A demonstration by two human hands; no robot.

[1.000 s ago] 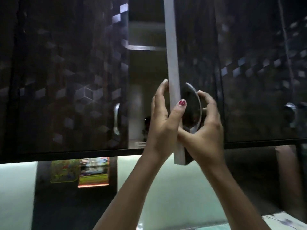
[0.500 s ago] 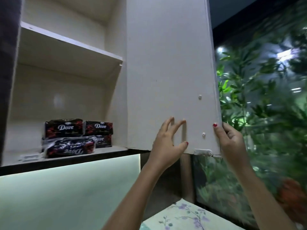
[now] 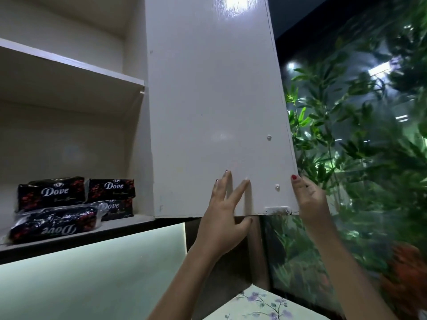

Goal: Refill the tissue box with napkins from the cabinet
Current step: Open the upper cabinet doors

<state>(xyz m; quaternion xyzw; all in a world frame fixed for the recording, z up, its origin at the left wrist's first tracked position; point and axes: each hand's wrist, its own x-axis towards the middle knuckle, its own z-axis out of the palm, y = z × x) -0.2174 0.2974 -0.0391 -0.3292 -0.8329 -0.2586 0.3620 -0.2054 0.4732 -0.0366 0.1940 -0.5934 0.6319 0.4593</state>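
— Green plants (image 3: 360, 139) behind glass fill the right side, and a pale lit wall runs under the cabinet (image 3: 69, 93). Where do things stand?

— The door (image 3: 215, 116) is swung wide, its white inner face toward us. The left hand (image 3: 221, 218) lies flat on that face near the bottom edge, fingers spread, holding nothing. The right hand (image 3: 309, 199) is hooked round the door's outer edge, thumb on the near face; its other fingers are hidden behind the door.

— And the napkins?

— Dark packs (image 3: 69, 204) marked "Dove" sit on the lower shelf (image 3: 129, 221), far left of both hands: two side by side, one more under the right one, one lying upside down in front. The tissue box isn't in view.

— How should the step go?

— I'd judge the opening nearly done. Ease the door to its stop instead of shoving it, keep the right hand on the edge so it can't swing back, then free the left hand to reach across for the front pack, the easiest to lift clear.

— What differs from half a second ago?

— Little. The door and packs sit as they did; both hands keep the same places, the left fingers splayed slightly wider. A second ago the door was barely cracked, both hands at its handle.
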